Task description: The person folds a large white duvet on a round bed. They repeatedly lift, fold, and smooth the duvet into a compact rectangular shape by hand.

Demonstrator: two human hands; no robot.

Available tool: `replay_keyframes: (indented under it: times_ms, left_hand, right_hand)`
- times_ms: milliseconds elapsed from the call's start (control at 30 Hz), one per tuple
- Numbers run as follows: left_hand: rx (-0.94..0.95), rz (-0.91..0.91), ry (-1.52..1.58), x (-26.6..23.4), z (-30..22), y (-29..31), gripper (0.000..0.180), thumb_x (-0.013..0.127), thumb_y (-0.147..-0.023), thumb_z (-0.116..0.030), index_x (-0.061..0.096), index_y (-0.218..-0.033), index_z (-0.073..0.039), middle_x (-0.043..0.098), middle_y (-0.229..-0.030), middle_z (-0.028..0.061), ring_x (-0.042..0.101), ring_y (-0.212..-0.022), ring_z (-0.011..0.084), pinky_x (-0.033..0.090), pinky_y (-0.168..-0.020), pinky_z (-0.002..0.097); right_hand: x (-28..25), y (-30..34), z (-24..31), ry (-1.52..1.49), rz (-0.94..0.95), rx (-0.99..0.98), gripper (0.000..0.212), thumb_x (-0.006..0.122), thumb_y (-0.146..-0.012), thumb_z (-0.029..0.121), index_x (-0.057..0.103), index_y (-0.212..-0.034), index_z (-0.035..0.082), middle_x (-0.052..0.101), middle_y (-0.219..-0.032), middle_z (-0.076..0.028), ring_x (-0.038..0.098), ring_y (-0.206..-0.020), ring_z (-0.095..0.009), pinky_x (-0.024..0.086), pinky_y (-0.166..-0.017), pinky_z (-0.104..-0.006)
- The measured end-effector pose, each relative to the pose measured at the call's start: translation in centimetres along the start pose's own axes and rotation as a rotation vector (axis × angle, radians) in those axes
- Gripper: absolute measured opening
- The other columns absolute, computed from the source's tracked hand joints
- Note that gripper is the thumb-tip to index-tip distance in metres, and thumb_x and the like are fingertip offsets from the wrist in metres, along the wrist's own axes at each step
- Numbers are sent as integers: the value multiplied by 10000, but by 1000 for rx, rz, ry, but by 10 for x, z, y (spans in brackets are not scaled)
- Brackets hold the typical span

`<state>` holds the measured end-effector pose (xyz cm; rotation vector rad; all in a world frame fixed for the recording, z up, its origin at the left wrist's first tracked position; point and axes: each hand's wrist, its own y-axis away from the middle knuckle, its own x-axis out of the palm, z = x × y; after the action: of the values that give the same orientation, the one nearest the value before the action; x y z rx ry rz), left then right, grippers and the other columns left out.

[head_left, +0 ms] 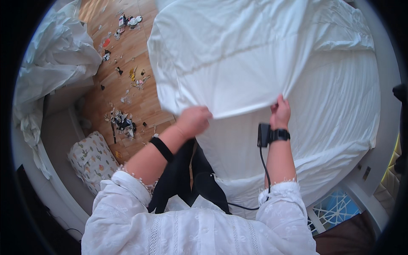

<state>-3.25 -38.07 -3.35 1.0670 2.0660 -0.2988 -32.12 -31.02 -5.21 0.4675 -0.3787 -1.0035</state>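
Note:
A white bed cover [238, 80] is pulled taut between my two hands, its near edge lifted a little above the bed. My left hand [194, 121] grips that edge at its left end, fingers closed. Farther right, my right hand [280, 112] pinches the same edge, and folds fan away from it. Beneath and to the right lies a wrinkled white sheet [340, 93] over the bed. A black strap circles my left forearm. On my right wrist sits a black strap with a small box [264, 135] and a cable.
Scraps and litter [123, 123] are strewn over the wooden floor [131, 46] left of the bed. A cactus-print cushion [94, 159] stands at lower left, below a heap of white fabric [63, 59]. A blue-and-white patterned panel [338, 208] shows at lower right.

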Motion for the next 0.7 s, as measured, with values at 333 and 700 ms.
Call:
replay_keyframes:
  times_ms: [333, 700]
  left_hand:
    - [-49, 278, -157, 92, -65, 44, 173, 527, -622, -26, 546, -779, -97, 555, -812, 49, 542, -878, 242, 387, -785, 363]
    - [-215, 151, -240, 79, -53, 47, 113, 546, -617, -47, 497, -676, -129, 531, -752, 27, 525, -811, 237, 363, -721, 354]
  right_hand:
    - [-142, 49, -36, 142, -17, 196, 145, 564, -870, 183, 587, -880, 40, 578, -800, -2, 501, -676, -87, 402, -616, -226]
    - [-93, 28, -30, 212, 282, 386, 268, 554, -763, 43, 561, -1025, -10, 603, -934, -80, 598, -824, -192, 513, -711, -323]
